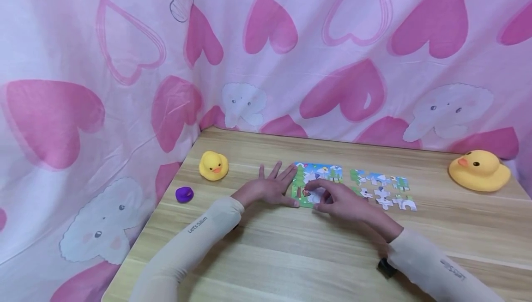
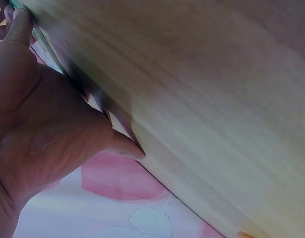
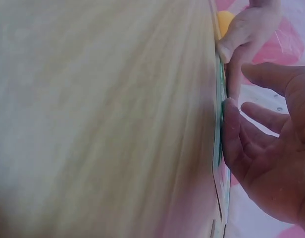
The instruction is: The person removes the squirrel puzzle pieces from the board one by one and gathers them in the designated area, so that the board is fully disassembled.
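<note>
The left hand (image 1: 272, 187) lies flat on the wooden surface (image 1: 291, 256), fingers spread and straight, their tips touching the left edge of the puzzle board (image 1: 317, 177). In the left wrist view the left hand (image 2: 38, 124) presses palm-down against the wood.

The right hand (image 1: 338, 200) rests on the board's near right corner, fingers bent onto it around a white puzzle piece (image 1: 316, 196); whether it pinches that piece or only presses it down cannot be told. In the right wrist view the thumb of the right hand (image 3: 271, 163) touches the board's edge and the other fingers curl loosely above it.

The board sits mid-surface, partly filled. Loose pieces (image 1: 384, 189) lie just right of it. A small duck (image 1: 214, 166) and a purple cap (image 1: 184, 194) sit to the left, a big duck (image 1: 478, 170) far right. A heart curtain (image 1: 266, 48) hangs behind.
</note>
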The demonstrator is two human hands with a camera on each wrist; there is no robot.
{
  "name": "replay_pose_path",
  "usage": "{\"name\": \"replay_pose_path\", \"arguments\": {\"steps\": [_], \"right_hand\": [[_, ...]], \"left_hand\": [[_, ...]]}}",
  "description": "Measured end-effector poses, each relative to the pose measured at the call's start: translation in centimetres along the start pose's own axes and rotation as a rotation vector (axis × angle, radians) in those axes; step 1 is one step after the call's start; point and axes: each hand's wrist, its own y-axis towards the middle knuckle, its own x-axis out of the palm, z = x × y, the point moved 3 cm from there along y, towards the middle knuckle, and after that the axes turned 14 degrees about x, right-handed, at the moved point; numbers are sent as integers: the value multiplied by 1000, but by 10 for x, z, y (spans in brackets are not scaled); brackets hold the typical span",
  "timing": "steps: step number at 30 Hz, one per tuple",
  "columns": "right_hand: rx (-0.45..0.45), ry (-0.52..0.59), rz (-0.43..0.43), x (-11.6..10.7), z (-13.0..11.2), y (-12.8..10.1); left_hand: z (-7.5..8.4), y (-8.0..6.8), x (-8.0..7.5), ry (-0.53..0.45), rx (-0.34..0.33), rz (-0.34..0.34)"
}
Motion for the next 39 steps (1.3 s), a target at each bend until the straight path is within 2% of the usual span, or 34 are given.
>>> {"name": "replay_pose_path", "arguments": {"steps": [4,10,18,22,27,34,39], "right_hand": [[38,-49,58,2,-2,5],[10,-87,107,2,-5,16],[11,-53,75,1,-4,25],[31,3,45,1,-2,26],[60,68,26,0,-2,24],[63,-4,87,1,-6,26],[67,-11,82,2,-7,26]], "left_hand": [[1,1,0,9,2,-14],[-1,3,1,16,-1,-28],[3,-3,-4,-5,0,-35],[7,-7,-8,-1,7,-35],[4,-3,-5,-20,0,-25],[3,-3,-6,-5,-10,-31],[9,-8,-9,-10,3,-31]]}}
